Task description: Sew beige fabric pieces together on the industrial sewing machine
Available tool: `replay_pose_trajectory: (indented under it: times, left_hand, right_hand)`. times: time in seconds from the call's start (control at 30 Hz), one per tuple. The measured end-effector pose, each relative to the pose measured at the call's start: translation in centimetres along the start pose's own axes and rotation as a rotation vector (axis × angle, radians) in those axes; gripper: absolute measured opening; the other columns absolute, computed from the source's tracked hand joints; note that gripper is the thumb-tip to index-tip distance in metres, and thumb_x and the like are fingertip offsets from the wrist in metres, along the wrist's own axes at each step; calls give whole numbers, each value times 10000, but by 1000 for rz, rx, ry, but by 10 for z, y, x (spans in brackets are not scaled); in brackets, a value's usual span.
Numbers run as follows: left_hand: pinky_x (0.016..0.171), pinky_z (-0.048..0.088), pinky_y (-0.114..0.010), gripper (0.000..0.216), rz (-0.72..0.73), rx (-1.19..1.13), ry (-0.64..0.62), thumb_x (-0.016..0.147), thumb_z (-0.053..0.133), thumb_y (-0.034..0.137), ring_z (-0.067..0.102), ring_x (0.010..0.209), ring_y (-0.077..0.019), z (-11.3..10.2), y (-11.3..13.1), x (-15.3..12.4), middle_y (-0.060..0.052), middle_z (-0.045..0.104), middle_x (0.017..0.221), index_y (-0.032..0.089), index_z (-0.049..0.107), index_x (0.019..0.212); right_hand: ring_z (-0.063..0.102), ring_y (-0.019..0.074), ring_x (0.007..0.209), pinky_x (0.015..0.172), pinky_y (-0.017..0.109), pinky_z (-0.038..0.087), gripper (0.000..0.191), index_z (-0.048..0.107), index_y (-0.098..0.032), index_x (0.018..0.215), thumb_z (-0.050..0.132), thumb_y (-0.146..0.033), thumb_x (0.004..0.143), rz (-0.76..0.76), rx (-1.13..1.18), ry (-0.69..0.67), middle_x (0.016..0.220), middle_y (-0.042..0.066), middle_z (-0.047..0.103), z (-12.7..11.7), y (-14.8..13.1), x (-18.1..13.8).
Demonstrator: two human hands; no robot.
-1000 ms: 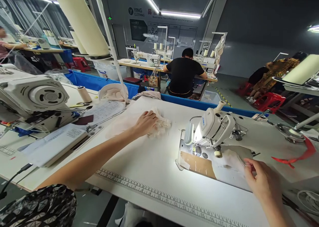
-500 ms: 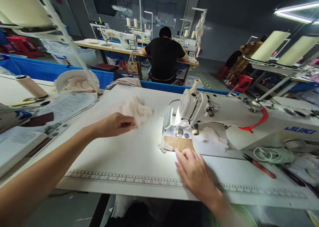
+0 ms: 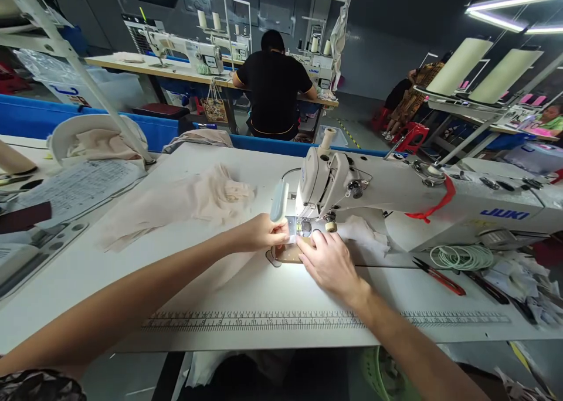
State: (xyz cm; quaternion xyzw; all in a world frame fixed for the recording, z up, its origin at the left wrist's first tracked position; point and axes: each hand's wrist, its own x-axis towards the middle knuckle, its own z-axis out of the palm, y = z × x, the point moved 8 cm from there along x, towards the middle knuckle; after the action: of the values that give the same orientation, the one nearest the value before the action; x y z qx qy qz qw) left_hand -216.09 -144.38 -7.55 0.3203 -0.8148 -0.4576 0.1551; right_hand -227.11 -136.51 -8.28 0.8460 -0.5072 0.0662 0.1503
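Note:
Both my hands meet at the needle area of a white JUKI sewing machine [image 3: 396,193]. My left hand [image 3: 263,233] has its fingertips pinched together just left of the presser foot; whether they grip a small white piece there I cannot tell. My right hand [image 3: 328,261] lies with fingers stretched out, its tips on the taped brown patch [image 3: 284,254] of the needle plate. A pale pink fabric piece [image 3: 185,200] lies loose on the white table [image 3: 246,289], left of my hands. A white cloth scrap [image 3: 365,235] sits behind the needle.
Red-handled snips [image 3: 440,277] and a coil of white cord [image 3: 461,257] lie right of my hands. A printed ruler [image 3: 281,320] runs along the table front. Paper sheets [image 3: 74,184] lie at the left. A person in black [image 3: 272,87] sits ahead, back turned.
My left hand let go of the pink fabric and moved right to the presser foot. My right hand came forward onto the needle plate. The view swung right.

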Motion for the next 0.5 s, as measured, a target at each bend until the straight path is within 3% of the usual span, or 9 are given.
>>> replay_pose_trajectory:
  times: [0.13,0.27,0.5]
  left_hand:
    - [610,422,-277,253,-28,-79,15,760,586,447,550,630,-153,11,-24,22,7,604,643,203,560,699]
    - [576,426,-268,239,-74,-34,13,741,594,441,558,621,-160,18,-43,31,6,600,635,207,563,702]
    - [555,411,-243,144,-147,38,35,730,601,354,575,632,-154,17,-48,30,23,611,625,213,583,716]
  right_hand:
    - [476,226,786,699,374,313,296,672,-191,1167,457,-302,996,7,7,42,905,89,589,-1,4,0]
    - [482,224,797,709,366,319,319,638,-205,1250,476,-292,989,15,44,60,924,84,588,-2,4,-3]
    - [480,208,796,778,359,353,257,676,-180,1146,488,-235,980,97,180,82,905,64,586,-4,17,-8]
